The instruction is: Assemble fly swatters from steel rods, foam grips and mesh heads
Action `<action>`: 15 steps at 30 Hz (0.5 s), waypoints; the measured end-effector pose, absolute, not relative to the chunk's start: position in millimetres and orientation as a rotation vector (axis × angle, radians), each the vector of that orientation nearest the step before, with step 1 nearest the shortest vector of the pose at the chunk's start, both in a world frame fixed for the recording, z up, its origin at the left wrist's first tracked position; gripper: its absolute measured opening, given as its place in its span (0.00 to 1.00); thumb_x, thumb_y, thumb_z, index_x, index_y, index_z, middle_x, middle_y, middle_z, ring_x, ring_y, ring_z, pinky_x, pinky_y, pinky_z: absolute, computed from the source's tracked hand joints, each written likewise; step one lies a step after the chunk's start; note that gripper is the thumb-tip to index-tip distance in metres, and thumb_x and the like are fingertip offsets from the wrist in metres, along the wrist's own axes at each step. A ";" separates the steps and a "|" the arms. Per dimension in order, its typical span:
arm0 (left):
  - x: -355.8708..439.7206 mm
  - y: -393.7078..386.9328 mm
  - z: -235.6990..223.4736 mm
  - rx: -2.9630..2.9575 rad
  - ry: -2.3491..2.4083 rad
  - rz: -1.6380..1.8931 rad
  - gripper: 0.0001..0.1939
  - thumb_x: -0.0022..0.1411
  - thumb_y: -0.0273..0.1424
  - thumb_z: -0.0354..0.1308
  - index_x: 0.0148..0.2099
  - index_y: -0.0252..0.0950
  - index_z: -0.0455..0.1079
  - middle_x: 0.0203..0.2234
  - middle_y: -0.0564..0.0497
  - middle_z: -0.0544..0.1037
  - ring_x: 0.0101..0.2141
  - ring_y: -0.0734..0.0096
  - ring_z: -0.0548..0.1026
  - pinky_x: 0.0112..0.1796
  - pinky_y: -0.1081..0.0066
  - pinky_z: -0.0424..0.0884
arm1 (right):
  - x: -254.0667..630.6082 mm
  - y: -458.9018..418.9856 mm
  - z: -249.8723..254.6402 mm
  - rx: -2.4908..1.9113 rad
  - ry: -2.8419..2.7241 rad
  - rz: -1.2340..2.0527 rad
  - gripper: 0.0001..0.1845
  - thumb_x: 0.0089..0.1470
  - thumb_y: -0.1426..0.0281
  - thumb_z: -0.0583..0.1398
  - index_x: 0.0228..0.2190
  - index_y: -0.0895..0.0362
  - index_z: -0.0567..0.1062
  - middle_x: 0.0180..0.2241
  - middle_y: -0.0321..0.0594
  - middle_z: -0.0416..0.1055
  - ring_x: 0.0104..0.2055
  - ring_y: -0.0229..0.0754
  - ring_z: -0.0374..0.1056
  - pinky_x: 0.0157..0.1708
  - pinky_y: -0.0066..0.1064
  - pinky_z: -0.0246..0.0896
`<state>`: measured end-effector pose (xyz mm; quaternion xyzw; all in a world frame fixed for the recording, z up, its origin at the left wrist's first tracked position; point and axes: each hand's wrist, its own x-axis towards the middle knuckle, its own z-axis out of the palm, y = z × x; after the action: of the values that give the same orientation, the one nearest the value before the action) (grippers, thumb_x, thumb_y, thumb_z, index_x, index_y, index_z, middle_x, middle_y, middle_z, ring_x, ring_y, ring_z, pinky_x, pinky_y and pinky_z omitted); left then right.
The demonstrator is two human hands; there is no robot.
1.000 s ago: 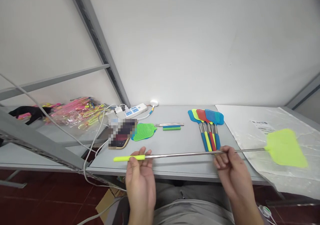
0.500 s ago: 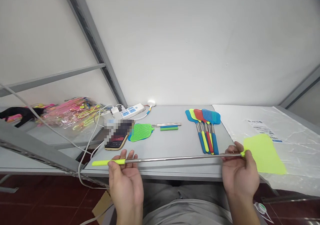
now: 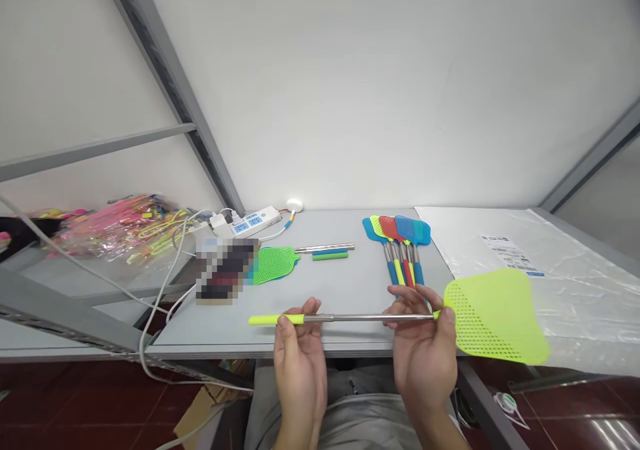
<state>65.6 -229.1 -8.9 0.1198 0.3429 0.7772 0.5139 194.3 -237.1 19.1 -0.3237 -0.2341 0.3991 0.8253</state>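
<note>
A yellow telescopic fly swatter [image 3: 500, 317] lies level across both hands above the front of the table, its metal rod partly drawn out. My left hand [image 3: 301, 357] pinches the yellow handle near where the rod begins. At the neck by the perforated head, my right hand [image 3: 423, 347] grips with thumb and fingers. Behind the right hand rests a fanned row of several fly swatters [image 3: 400, 237] in blue, yellow and red. Left of these lie a green fly swatter head [image 3: 275, 263] over a blue one, metal rods [image 3: 327, 247] and a green handle tube [image 3: 330, 256].
A phone [image 3: 227, 273], blurred over, and a white power strip [image 3: 255, 222] with cables sit at the left. Clear plastic bags of colourful items [image 3: 125, 227] fill the shelf beyond. White plastic packaging [image 3: 480, 250] with a label covers the table's right side.
My hands have come closer together, and the swatter's rod is now much shorter. The swatter head has turned to show its holes, and the view has shifted slightly.
</note>
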 end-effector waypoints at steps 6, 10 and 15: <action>45.1 -228.3 -0.3 0.382 0.817 1.888 0.13 0.57 0.41 0.66 0.37 0.37 0.74 0.38 0.48 0.82 0.41 0.64 0.79 0.44 0.64 0.74 | 211.0 -224.5 25.8 -0.727 -0.560 0.988 0.19 0.63 0.56 0.54 0.44 0.53 0.77 0.38 0.44 0.77 0.34 0.40 0.67 0.29 0.32 0.62; 22.4 -229.6 16.5 0.418 0.785 1.942 0.06 0.60 0.34 0.62 0.33 0.38 0.72 0.30 0.54 0.78 0.36 0.69 0.77 0.45 0.64 0.74 | 224.4 -218.7 18.5 -0.718 -0.475 1.076 0.13 0.58 0.62 0.61 0.44 0.53 0.77 0.36 0.40 0.75 0.36 0.39 0.68 0.29 0.29 0.63; -0.7 -225.8 29.0 0.177 0.811 1.943 0.04 0.60 0.31 0.58 0.33 0.38 0.70 0.25 0.56 0.73 0.29 0.73 0.74 0.42 0.65 0.74 | 230.3 -221.1 19.2 -0.727 -0.451 0.967 0.15 0.57 0.63 0.63 0.46 0.53 0.76 0.40 0.39 0.75 0.35 0.39 0.72 0.29 0.31 0.66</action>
<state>-0.7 -225.8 29.0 0.0730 0.3342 0.8007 0.4918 230.3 -221.1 19.2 -0.3389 -0.2104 0.4504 0.7988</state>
